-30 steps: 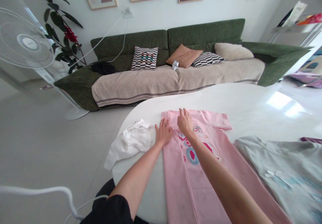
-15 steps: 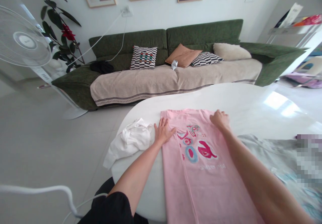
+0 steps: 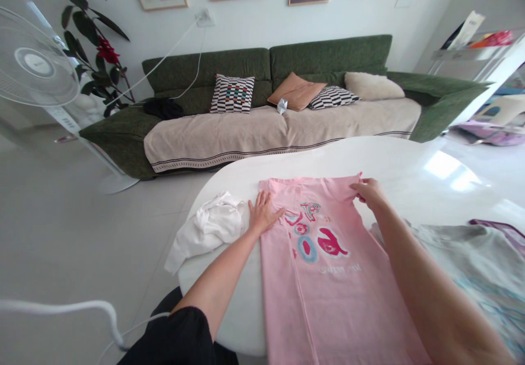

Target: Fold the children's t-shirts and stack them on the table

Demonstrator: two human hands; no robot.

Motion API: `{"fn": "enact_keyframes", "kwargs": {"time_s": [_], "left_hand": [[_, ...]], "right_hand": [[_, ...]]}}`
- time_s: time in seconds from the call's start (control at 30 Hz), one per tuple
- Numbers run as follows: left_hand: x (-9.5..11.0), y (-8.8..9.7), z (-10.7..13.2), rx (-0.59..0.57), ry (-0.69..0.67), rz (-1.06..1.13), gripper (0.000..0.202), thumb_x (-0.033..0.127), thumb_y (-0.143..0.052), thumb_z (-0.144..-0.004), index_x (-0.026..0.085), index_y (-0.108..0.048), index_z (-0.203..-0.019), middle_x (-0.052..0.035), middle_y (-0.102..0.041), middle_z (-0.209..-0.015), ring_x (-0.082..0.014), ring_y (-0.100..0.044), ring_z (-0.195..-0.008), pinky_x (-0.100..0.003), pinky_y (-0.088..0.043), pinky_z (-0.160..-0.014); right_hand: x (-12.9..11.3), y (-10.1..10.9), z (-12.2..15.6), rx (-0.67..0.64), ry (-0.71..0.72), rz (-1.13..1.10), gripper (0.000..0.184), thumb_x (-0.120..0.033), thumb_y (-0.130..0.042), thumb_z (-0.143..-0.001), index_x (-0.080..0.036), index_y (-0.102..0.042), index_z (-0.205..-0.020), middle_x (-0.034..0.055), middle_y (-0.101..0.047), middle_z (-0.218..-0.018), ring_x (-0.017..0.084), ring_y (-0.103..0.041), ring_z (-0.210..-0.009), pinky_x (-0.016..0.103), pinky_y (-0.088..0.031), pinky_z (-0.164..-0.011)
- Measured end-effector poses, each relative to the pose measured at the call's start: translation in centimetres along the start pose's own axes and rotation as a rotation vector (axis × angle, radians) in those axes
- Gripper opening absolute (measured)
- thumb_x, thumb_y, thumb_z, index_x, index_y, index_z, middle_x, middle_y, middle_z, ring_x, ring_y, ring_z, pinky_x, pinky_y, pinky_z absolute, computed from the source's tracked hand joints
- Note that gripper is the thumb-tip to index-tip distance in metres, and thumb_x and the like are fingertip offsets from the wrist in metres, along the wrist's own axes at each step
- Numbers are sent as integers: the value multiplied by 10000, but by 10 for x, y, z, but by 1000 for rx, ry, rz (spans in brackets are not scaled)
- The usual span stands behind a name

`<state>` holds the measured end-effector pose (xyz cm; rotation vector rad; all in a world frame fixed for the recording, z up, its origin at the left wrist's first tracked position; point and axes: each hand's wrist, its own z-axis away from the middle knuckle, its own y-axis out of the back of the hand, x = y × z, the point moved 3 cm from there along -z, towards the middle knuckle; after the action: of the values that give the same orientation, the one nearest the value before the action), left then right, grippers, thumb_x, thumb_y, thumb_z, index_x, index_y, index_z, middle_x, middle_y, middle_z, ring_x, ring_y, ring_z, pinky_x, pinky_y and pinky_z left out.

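A pink shirt [image 3: 328, 305] with a red and blue print lies spread on the white table, its left side folded inward in a long strip. My left hand [image 3: 264, 213] rests flat on that folded strip near the far end, fingers spread. At the far right corner of the shirt, my right hand [image 3: 368, 192] pinches the fabric and holds its edge slightly raised. A crumpled white cloth [image 3: 219, 220] sits just left of my left hand. To the right, partly behind my right forearm, lies a grey garment [image 3: 459, 250] with blue markings.
The white table [image 3: 410, 176] has a rounded edge. Beyond it stands a green sofa [image 3: 328, 53] with a beige cover and several cushions. A white fan [image 3: 36, 64] is on the floor at left. A thick white cable [image 3: 61, 307] crosses the lower left.
My right hand has shifted a little to the right and pulled the shirt's far right corner outward. My left hand stays flat on the folded strip.
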<state>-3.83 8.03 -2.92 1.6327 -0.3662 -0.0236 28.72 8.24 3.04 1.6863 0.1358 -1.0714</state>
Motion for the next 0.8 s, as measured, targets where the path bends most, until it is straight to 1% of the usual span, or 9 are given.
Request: {"fn": "enact_keyframes", "kwargs": {"time_s": [0.1,0.23,0.3,0.4,0.43,0.5,0.6,0.7,0.8], "left_hand": [[0,0,0,-5,-4,8,781,692,-191,-771,200,-217,-1378,-74,-180,-1455,-267,-95,-1333,-571,-134,-1023],[0,1,1,2,-4,5,778,692,-189,-772,206,-213,-1379,-71,-173,-1457,-256,-96,-1334,-558,-131,-1029],[0,1,2,2,-1,2,778,695,-187,-770,214,-206,-1381,-67,-170,-1458,-256,-96,-1335,-547,-130,-1034],[0,1,1,-2,8,3,774,697,-182,-768,227,-202,-1383,-60,-164,-1460,-255,-91,-1336,-540,-124,-1039],[0,1,1,-4,10,5,774,697,-183,-768,227,-203,-1383,-60,-163,-1460,-253,-88,-1336,-539,-120,-1040],[0,1,1,-8,13,10,776,694,-192,-768,221,-207,-1382,-60,-161,-1461,-251,-81,-1338,-538,-112,-1042],[-1,0,1,-6,13,16,775,695,-198,-767,220,-218,-1378,-50,-156,-1462,-245,-81,-1338,-534,-110,-1044],[-1,0,1,5,5,15,770,694,-194,-768,223,-218,-1377,-48,-160,-1462,-243,-90,-1337,-536,-126,-1040],[-2,0,1,7,3,13,757,683,-196,-776,224,-221,-1377,-55,-167,-1460,-248,-95,-1335,-536,-130,-1038]], "right_hand": [[-32,-9,10,19,79,26,416,-197,-506,-674,-116,-511,-1082,55,-607,-691,149,-564,-624,259,-433,-578],[-68,-35,25,24,179,79,407,-199,-471,-710,-179,-492,-1116,73,-612,-899,177,-570,-851,275,-418,-759],[-71,-44,29,42,175,123,459,-257,-481,-734,-129,-439,-1174,148,-557,-1052,237,-520,-993,333,-386,-834],[-58,-52,33,33,135,198,624,-372,-572,-697,-24,-399,-1185,277,-438,-1166,355,-405,-1118,440,-339,-869],[-51,-55,36,12,135,219,658,-395,-611,-665,-16,-414,-1165,289,-428,-1168,373,-385,-1129,455,-333,-868],[-39,-63,42,-41,163,245,656,-419,-667,-605,-54,-464,-1111,260,-434,-1176,370,-370,-1141,454,-326,-873],[-29,-78,52,-103,216,176,506,-379,-693,-567,-116,-537,-970,192,-475,-1149,341,-371,-1140,436,-309,-891],[-23,-81,50,-109,185,55,238,-249,-641,-608,-130,-561,-798,143,-564,-950,296,-453,-1050,386,-336,-853],[-16,-65,33,-64,91,-76,62,-194,-565,-661,-150,-527,-640,60,-544,-662,217,-538,-827,306,-386,-722]]}}
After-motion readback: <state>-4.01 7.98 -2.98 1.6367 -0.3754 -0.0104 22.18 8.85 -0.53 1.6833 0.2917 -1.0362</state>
